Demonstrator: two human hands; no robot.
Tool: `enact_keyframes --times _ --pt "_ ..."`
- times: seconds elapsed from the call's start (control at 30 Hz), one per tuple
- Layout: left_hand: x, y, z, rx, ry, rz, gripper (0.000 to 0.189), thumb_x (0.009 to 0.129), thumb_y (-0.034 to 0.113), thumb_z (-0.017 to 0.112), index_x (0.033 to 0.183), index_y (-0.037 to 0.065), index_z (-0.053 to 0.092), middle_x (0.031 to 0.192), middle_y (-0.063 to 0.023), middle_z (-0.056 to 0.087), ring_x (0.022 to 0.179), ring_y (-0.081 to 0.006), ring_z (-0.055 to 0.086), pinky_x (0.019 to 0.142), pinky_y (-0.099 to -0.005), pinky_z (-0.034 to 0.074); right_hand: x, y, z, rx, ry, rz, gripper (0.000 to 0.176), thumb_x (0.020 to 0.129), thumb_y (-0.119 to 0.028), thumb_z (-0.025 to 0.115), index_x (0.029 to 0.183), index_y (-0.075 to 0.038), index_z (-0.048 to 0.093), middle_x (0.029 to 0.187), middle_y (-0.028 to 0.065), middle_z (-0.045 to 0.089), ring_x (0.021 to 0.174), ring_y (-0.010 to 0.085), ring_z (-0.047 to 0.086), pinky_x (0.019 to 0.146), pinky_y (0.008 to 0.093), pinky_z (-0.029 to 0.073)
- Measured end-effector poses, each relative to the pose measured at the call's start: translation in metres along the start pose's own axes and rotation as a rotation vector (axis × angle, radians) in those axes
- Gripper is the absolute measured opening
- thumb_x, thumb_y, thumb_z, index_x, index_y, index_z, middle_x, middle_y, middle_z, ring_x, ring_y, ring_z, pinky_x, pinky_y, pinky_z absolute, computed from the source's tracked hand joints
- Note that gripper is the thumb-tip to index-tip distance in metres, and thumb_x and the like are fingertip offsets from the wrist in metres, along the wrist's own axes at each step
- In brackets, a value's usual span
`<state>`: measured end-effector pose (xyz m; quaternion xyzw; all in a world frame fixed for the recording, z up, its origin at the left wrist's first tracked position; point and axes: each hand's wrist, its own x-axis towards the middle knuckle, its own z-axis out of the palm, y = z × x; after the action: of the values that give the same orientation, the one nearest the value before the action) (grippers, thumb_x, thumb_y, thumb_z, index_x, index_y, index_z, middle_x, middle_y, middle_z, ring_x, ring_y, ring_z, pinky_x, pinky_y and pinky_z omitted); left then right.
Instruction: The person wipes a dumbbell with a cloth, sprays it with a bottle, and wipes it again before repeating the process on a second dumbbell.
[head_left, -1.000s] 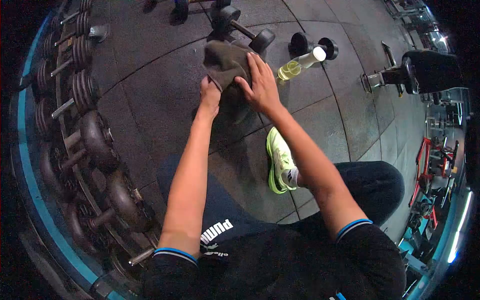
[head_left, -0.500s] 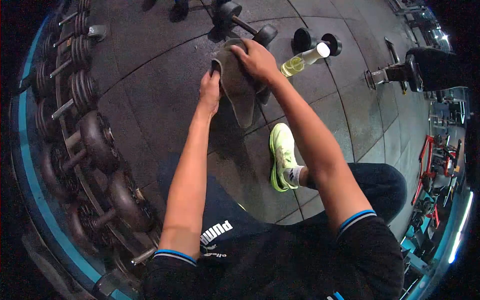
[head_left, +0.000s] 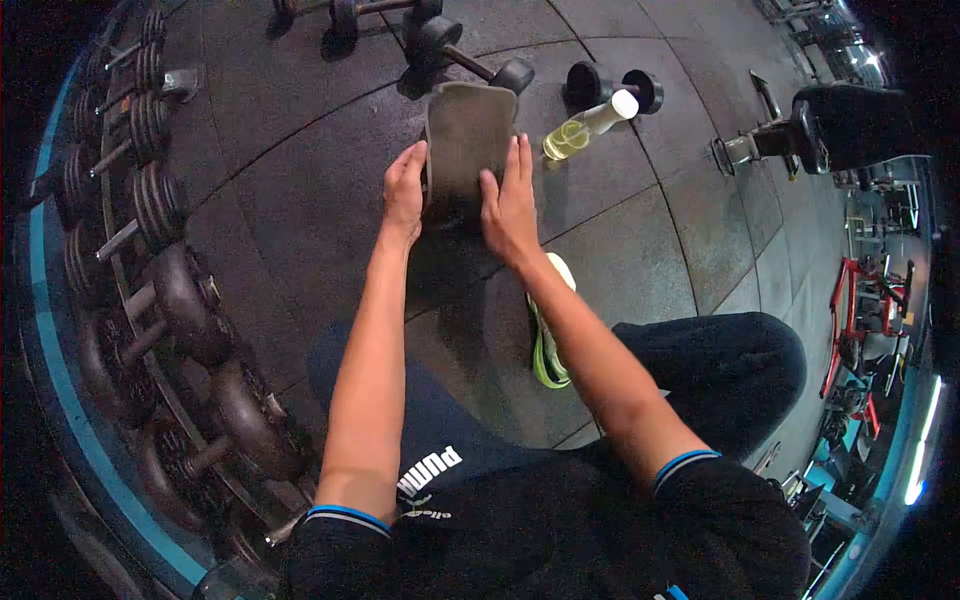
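Observation:
A grey-brown folded cloth or flat pad (head_left: 470, 140) is held up in front of me between both hands. My left hand (head_left: 405, 188) grips its left edge, thumb and fingers pressed together there. On its right side lies my right hand (head_left: 512, 200), fingers stretched along the edge and thumb against the face. Just right of it, a bottle with yellow-green liquid and a white top (head_left: 590, 125) stands on the floor. Beyond the pad is a dumbbell (head_left: 470, 58), and another dumbbell (head_left: 640, 90) lies behind the bottle.
A rack of dumbbells (head_left: 190, 300) runs along the left. My light green shoe (head_left: 545, 345) rests on the dark tiled floor (head_left: 620, 250) below my right forearm. A black bench (head_left: 860, 130) stands at the right, with red gym equipment (head_left: 850, 310) beyond.
The pad has turned from a drooping, tilted shape to an upright, flatter rectangle. My right hand has moved down from its top to its right side, and my left hand has shifted slightly left.

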<state>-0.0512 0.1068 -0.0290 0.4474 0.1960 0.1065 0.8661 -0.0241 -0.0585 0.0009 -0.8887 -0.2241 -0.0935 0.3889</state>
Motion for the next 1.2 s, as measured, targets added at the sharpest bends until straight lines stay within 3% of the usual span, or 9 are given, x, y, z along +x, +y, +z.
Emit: enact_keyframes --times 0.17,0.27,0.4,0.47,0.53,0.77,0.83,1.0,1.2 --pt "0.011 -0.018 -0.012 0.097 0.066 0.024 0.039 0.103 0.034 0.054 0.117 -0.001 0.066 0.110 -0.0056 0.068 0.103 -0.0140 0.062 0.088 -0.0268 0.048 0.092 -0.002 0.001 -0.019 -0.262 0.116 0.057 0.103 -0.037 0.047 0.143 0.003 0.047 0.147 0.0249 0.048 0.139 0.0427 0.041 0.116 0.0429 0.033" --pt "0.021 -0.040 -0.029 0.025 0.080 0.009 0.031 0.103 0.024 0.047 0.112 0.000 0.064 0.107 -0.0055 0.067 0.099 -0.0147 0.062 0.083 -0.0300 0.050 0.120 -0.006 0.019 -0.200 -0.406 -0.148 0.058 0.101 -0.043 0.047 0.138 0.002 0.054 0.140 0.0230 0.055 0.134 0.0402 0.048 0.114 0.0467 0.035" --pt "0.000 -0.019 -0.007 -0.215 0.045 0.073 0.031 0.099 0.013 0.040 0.117 -0.001 0.061 0.111 -0.0076 0.066 0.102 -0.0175 0.064 0.086 -0.0331 0.055 0.071 -0.030 0.017 -0.405 -0.217 -0.470 0.064 0.097 -0.045 0.052 0.141 0.001 0.050 0.146 0.0203 0.051 0.138 0.0388 0.044 0.114 0.0546 0.031" --pt "0.020 -0.039 -0.056 -0.365 -0.572 0.060 0.034 0.099 0.013 0.040 0.123 -0.001 0.059 0.115 -0.0086 0.066 0.103 -0.0184 0.066 0.088 -0.0325 0.055 0.051 -0.034 0.013 -0.437 -0.219 -0.496 0.064 0.096 -0.042 0.055 0.144 0.000 0.047 0.152 0.0171 0.044 0.142 0.0397 0.038 0.115 0.0563 0.029" --pt "0.003 -0.024 -0.025 -0.183 -0.012 -0.002 0.038 0.099 0.015 0.041 0.131 0.001 0.055 0.120 -0.0081 0.066 0.099 -0.0200 0.068 0.084 -0.0318 0.057 0.039 -0.035 0.009 -0.455 -0.264 -0.535 0.061 0.097 -0.039 0.054 0.144 0.000 0.047 0.153 0.0165 0.043 0.143 0.0388 0.036 0.116 0.0564 0.028" --pt "0.004 -0.040 -0.035 -0.255 0.010 -0.031 0.042 0.103 0.028 0.051 0.140 0.008 0.052 0.138 -0.0071 0.058 0.124 -0.0218 0.057 0.103 -0.0406 0.048 -0.006 -0.015 -0.027 -0.416 -0.403 -0.590 0.060 0.087 -0.014 0.057 0.146 -0.007 0.048 0.158 0.0079 0.038 0.149 0.0273 0.031 0.119 0.0527 0.026" --pt "0.016 -0.051 -0.043 -0.221 -0.075 0.002 0.041 0.103 0.031 0.052 0.136 0.006 0.055 0.129 -0.0059 0.062 0.115 -0.0216 0.061 0.100 -0.0377 0.050 -0.025 0.005 -0.035 -0.393 -0.383 -0.571 0.061 0.088 -0.013 0.057 0.148 -0.008 0.047 0.160 0.0069 0.036 0.150 0.0267 0.030 0.119 0.0533 0.026" --pt "-0.001 0.002 -0.003 -0.081 -0.020 -0.016 0.043 0.101 0.036 0.059 0.128 0.002 0.059 0.114 -0.0045 0.067 0.105 -0.0161 0.062 0.096 -0.0305 0.047 -0.019 0.016 -0.027 -0.215 -0.103 -0.236 0.083 0.093 -0.042 0.063 0.154 0.001 0.027 0.159 0.0276 0.029 0.147 0.0430 0.030 0.119 0.0523 0.024" --pt "-0.003 0.001 0.001 -0.153 -0.039 0.029 0.049 0.100 0.036 0.062 0.132 -0.001 0.058 0.134 -0.0098 0.059 0.122 -0.0201 0.055 0.104 -0.0340 0.042 0.083 0.028 0.000 -0.039 -0.215 -0.193 0.078 0.095 -0.057 0.055 0.145 0.003 0.045 0.149 0.0247 0.046 0.140 0.0419 0.042 0.115 0.0472 0.034"
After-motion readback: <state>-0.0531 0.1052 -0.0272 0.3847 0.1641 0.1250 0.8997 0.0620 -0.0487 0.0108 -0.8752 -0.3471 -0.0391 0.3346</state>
